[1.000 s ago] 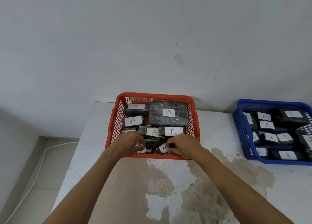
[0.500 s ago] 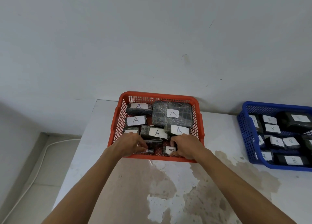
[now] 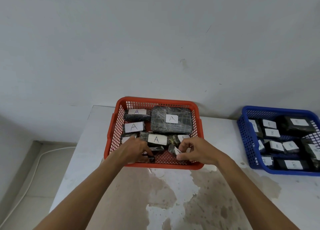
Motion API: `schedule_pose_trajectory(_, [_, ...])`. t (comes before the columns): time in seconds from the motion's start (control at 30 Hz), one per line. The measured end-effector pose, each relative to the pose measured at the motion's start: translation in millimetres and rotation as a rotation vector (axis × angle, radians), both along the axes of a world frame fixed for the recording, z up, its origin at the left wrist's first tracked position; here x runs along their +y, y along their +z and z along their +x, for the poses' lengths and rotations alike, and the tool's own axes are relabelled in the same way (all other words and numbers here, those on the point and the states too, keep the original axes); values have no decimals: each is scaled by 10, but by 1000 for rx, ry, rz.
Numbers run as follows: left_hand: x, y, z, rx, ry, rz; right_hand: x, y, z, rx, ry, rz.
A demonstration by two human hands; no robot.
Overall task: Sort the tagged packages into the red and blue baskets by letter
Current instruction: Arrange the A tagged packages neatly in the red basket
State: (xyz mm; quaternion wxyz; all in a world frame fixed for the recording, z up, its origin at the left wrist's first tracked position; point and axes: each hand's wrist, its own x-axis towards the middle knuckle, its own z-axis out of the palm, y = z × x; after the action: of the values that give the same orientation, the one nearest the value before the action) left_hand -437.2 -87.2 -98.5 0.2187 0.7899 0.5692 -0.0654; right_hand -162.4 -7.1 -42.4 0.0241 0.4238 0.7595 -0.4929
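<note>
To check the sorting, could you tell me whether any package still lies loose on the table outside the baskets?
No, every package sits inside the red basket or the blue basket; the table holds none.

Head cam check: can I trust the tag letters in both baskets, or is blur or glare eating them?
Head view: light is even and soft, no glare. A tags in the red basket read sharply; B tags in the blue basket are softer and stretched by edge distortion, some unreadable. The tag under the right hand is partly covered.
</note>
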Motion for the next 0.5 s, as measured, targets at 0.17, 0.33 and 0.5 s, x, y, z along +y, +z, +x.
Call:
schedule_pose_trajectory(0.17, [35,-38,18,-5,2,-32,45,4,77,34,-56,-102])
schedule_pose_trajectory(0.33, [-37,-34,-41,-292,189,-110,106,41,204,117,-134,-36])
schedule_pose_trajectory(0.5, [-93,102,-51,-678,424,-222,152,66,201,6,-110,76])
